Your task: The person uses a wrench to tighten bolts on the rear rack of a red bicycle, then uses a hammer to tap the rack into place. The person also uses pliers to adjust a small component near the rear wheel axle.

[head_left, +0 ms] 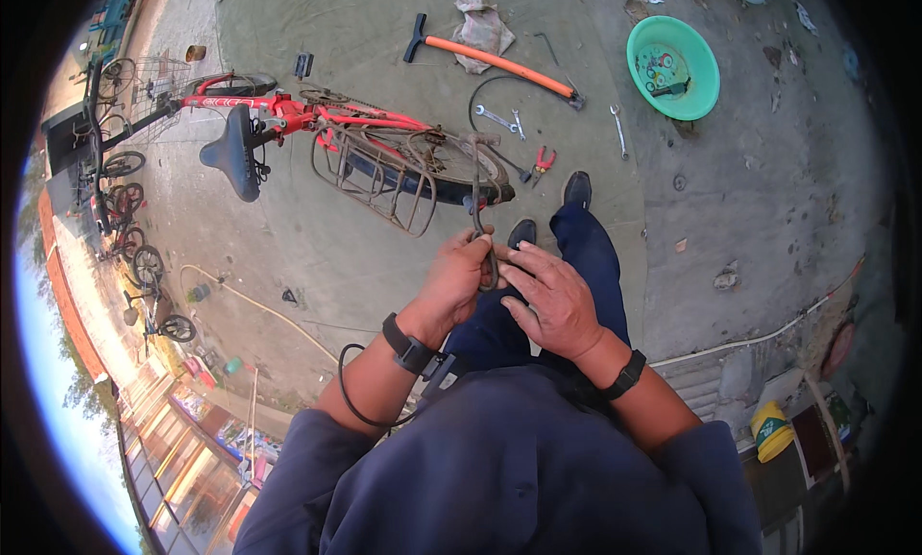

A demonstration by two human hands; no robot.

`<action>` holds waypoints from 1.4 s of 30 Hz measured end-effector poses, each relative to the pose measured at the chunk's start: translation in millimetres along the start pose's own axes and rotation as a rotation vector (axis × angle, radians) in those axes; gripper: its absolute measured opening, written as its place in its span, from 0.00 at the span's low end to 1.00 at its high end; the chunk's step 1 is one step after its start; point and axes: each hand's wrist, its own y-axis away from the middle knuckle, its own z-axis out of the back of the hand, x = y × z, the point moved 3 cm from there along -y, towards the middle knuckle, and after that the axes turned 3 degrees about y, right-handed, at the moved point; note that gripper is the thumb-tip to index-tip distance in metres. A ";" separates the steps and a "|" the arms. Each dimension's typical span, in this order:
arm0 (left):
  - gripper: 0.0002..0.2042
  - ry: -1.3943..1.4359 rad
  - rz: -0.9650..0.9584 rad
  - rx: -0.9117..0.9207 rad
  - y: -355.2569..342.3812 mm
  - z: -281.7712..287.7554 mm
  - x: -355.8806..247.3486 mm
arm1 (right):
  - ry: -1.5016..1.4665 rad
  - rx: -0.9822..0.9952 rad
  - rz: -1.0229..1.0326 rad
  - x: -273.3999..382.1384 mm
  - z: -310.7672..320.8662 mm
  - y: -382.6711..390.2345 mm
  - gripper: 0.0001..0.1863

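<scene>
My left hand (464, 272) is closed on a narrow, dark rubber tube (478, 195), which looks like an inner tube and runs up to the rear wheel of a red bicycle (384, 121) lying on its side. My right hand (554, 305) is beside it with fingers extended and apart, fingertips at or very near the tube; contact is hard to make out. Beyond my hands are red-handled pliers (542, 163), several wrenches (497, 118) and an orange pump (497, 68) with a black hose.
A green basin (673, 68) with small items sits at upper right, a crumpled cloth (482, 32) behind the pump. More bicycles (149, 267) line the left side. A pale hose (250, 296) crosses the ground at left; a yellow bucket (773, 430) is at lower right.
</scene>
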 end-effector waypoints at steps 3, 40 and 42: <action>0.14 -0.161 -0.122 -0.070 1.5 23.1 -76.2 | -0.111 0.051 -0.103 -18.4 -7.3 -43.7 0.27; 0.22 -0.650 0.472 -0.165 -269.3 170.1 -203.9 | -0.851 0.088 -0.979 -78.6 -241.3 -147.1 0.25; 0.21 -0.617 0.417 -0.215 -270.6 171.2 -204.6 | -0.854 0.093 -0.983 -79.2 -240.8 -146.9 0.25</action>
